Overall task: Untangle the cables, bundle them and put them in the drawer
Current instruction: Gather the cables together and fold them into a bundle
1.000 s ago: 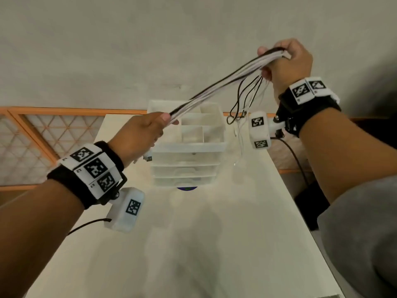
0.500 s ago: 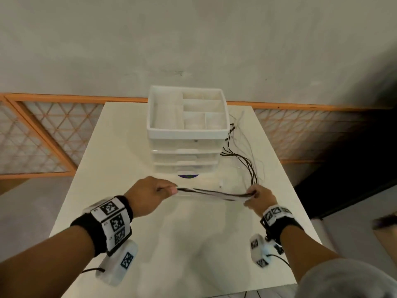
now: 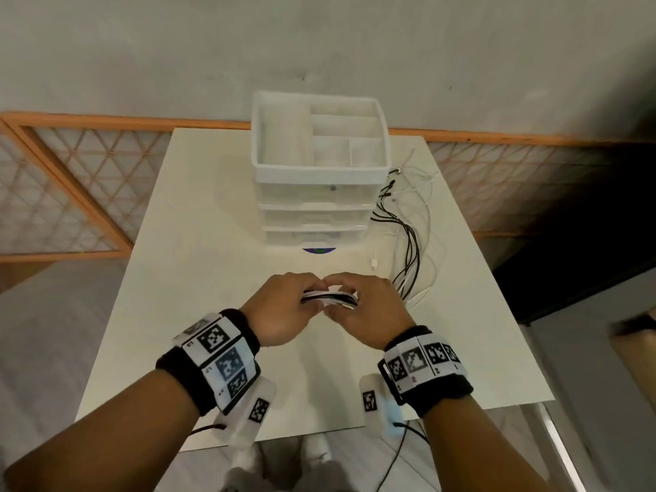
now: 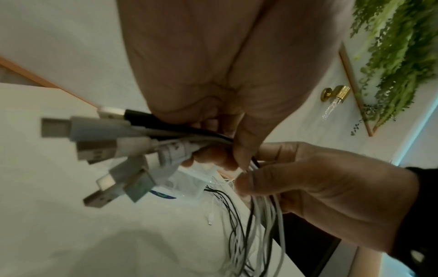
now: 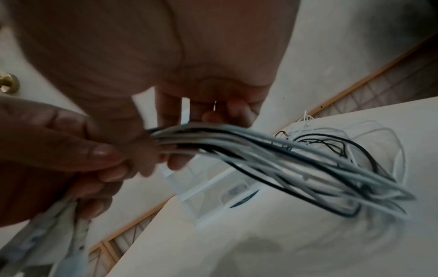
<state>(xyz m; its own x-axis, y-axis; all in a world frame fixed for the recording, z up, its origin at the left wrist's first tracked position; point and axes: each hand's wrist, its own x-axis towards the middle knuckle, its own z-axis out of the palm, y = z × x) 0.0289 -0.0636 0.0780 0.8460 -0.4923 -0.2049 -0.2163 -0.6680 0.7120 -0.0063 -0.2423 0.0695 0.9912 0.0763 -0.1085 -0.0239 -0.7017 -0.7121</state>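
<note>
Over the middle of the white table (image 3: pixel 220 314) my two hands meet on a bunch of white and black cables (image 3: pixel 328 298). My left hand (image 3: pixel 284 307) grips the bunch near its USB plugs (image 4: pixel 113 150), which stick out past the fist. My right hand (image 3: pixel 369 310) pinches the same cables (image 5: pixel 237 146) right beside it. The loose cable ends (image 3: pixel 408 236) trail across the table to the right of the white drawer unit (image 3: pixel 319 186). Its three drawers (image 3: pixel 314 216) are closed.
The drawer unit stands at the table's far edge against the wall, with an open compartment tray (image 3: pixel 319 136) on top. A small blue disc (image 3: pixel 318 250) lies in front of it. An orange lattice rail (image 3: pixel 71 179) runs behind the table.
Both hands came down from above the drawer unit to just over the table. The right hand slid along the stretched cables to the left hand, so the hands now touch.
</note>
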